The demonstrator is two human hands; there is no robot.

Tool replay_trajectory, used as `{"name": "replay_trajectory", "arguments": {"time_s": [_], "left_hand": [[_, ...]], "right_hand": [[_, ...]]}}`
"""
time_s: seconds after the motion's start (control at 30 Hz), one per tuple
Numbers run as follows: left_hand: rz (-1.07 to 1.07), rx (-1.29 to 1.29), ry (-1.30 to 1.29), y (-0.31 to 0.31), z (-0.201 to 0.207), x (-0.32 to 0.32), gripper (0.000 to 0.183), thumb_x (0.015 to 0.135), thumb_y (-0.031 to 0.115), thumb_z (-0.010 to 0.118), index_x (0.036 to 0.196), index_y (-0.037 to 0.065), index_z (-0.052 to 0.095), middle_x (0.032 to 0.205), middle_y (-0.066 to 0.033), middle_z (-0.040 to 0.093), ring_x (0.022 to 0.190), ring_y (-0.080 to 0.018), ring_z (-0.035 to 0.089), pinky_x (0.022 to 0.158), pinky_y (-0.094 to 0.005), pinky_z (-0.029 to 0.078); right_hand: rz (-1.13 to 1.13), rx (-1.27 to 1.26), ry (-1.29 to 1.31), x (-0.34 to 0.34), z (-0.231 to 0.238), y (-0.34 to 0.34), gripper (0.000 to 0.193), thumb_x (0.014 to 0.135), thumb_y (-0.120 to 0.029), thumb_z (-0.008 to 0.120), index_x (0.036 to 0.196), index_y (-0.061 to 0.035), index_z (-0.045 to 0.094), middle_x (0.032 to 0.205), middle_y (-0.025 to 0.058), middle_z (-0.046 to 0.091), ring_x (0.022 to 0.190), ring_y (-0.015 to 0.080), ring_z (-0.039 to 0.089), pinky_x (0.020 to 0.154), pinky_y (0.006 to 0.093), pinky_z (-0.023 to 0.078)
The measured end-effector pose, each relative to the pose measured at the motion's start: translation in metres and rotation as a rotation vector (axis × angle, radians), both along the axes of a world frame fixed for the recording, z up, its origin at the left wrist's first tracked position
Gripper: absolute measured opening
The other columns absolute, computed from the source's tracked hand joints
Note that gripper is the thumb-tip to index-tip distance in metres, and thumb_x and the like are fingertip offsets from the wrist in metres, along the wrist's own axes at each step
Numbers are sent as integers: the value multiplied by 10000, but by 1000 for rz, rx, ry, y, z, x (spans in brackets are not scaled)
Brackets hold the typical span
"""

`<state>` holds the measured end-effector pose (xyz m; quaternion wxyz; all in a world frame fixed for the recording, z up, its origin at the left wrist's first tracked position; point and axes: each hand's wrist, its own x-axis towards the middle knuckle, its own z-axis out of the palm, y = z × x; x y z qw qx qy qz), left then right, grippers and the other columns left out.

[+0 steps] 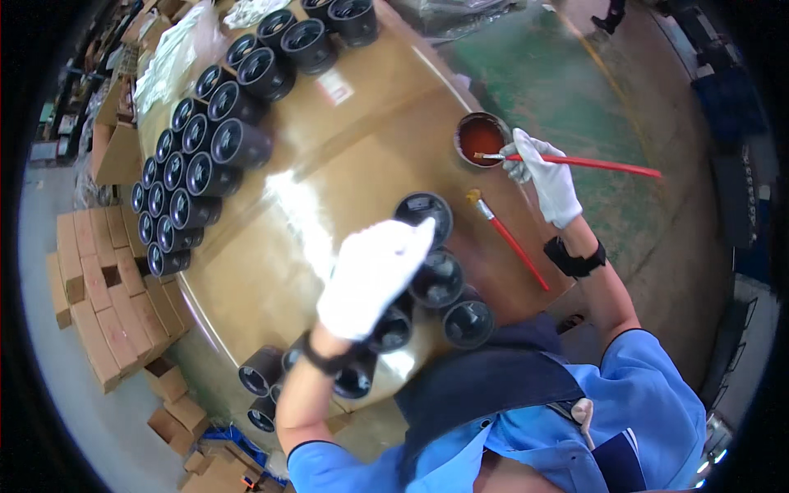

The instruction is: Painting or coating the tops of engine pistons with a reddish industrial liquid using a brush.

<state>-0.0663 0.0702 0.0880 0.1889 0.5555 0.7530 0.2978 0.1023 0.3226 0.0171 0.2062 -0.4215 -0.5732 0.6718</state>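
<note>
My right hand [549,182], in a white glove, is closed round a thin paintbrush [612,166] with a red handle. The brush tip is over a round can [458,141] of reddish-brown liquid near the table's right edge. Blurred, my white-gloved left hand [370,275] hangs over several black cylindrical cups at the near side. Its fingertips reach beside one black cup [426,212]; I cannot tell whether they touch it. Another black cup [437,279] sits next to that hand, partly covered by it. A second red-handled brush [511,240] with yellowish bristles lies on the table.
Rows of black cups [238,144] line the left and far side of the brown table [378,135]. White cloth or plastic [177,57] lies beyond them. Cardboard boxes [111,296] are stacked on the floor at left. A person's foot [608,20] shows at the far right.
</note>
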Motion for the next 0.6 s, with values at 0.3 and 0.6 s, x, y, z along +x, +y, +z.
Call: {"name": "replay_trajectory", "arguments": {"time_s": [0.3, 0.6], "left_hand": [[24, -39, 414, 37, -56, 52, 423, 990, 416, 581, 749, 74, 651, 655, -135, 584, 595, -314, 607, 494, -428, 460], [587, 94, -767, 1, -38, 0, 323, 832, 122, 719, 1126, -4, 675, 1010, -33, 694, 876, -167, 648, 791, -307, 531]], "right_hand": [[264, 1143, -582, 10, -52, 28, 352, 1056, -240, 411, 855, -74, 647, 918, 54, 746, 868, 282, 677, 763, 390, 544], [-64, -6, 92, 6, -2, 3, 441, 1006, -480, 587, 938, -80, 761, 862, 40, 726, 736, 110, 630, 675, 268, 498]]}}
